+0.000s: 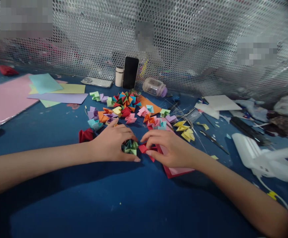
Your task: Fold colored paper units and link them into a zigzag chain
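Curved around a green folded-paper origami piece (130,147), my left hand (111,142) has its thumb in front and its fingers behind. The palm side of that grip is hidden. My right hand (170,147) pinches a red folded-paper origami piece (143,148) a short way to the right. Beneath the right hand lie pink and red paper sheets (172,171). Just beyond both hands, many small origami pieces in orange, pink, purple, yellow and blue are spread out. Among them stands a round multicoloured origami cluster (126,99). A dark red piece (85,135) sits behind my left wrist.
Coloured paper sheets (57,89) lie at the back left. A phone (130,72) leans upright beside a white bottle (119,76), with a clear jar (154,87) on its side nearby. At right are a white glue gun (258,158), a thin dark tool (215,142) and paper scraps.
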Motion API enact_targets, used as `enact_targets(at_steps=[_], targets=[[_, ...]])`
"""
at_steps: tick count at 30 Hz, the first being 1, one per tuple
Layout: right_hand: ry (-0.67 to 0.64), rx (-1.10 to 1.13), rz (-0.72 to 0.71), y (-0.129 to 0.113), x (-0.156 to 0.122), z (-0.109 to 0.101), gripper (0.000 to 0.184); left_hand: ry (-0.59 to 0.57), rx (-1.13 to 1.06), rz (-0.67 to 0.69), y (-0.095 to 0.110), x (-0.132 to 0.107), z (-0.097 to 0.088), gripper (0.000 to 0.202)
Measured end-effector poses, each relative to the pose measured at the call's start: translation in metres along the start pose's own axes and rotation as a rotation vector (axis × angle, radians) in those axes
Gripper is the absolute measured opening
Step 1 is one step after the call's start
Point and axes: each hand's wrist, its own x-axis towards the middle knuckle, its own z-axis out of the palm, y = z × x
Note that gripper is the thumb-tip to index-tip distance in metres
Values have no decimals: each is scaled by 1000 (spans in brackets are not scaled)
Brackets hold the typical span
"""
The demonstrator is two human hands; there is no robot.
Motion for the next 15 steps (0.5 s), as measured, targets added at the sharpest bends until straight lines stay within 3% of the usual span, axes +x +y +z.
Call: enact_targets(at_steps=[7,10,13,15], targets=[[171,-249,24,24,1,-2,9,-73,-63,-27,-2,0,-8,47],[347,-285,29,24,1,-1,15,-79,-74,13,-4,0,-8,47],[476,-141,89,8,2,4,10,-16,-97,49,-3,-1,-6,51],[383,76,245,-4,3,11,16,35,-113,65,-1,-2,-5,50]])
